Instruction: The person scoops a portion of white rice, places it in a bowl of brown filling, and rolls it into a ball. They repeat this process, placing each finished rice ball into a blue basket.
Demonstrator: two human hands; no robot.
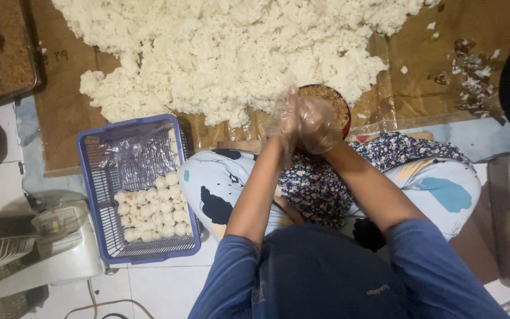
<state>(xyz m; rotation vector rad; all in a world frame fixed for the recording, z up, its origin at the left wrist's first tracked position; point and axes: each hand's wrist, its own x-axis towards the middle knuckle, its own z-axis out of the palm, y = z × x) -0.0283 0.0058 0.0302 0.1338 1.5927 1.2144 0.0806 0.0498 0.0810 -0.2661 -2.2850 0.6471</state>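
Cardboard floor mat [66, 112]: gloved left hand [284, 121], right hand [320, 127] pressed together, fingers' contents hidden.

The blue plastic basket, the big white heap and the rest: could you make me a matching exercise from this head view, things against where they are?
Things:
1. blue plastic basket
2. big heap of crumbly white dough
3. round bowl of brown crumbs
4. small pale dough balls

Places:
A. spread over brown cardboard at the top
B. in rows inside the basket
C. on the floor beside the person's left knee
D. just behind the gloved hands

Pairs: 1-C, 2-A, 3-D, 4-B
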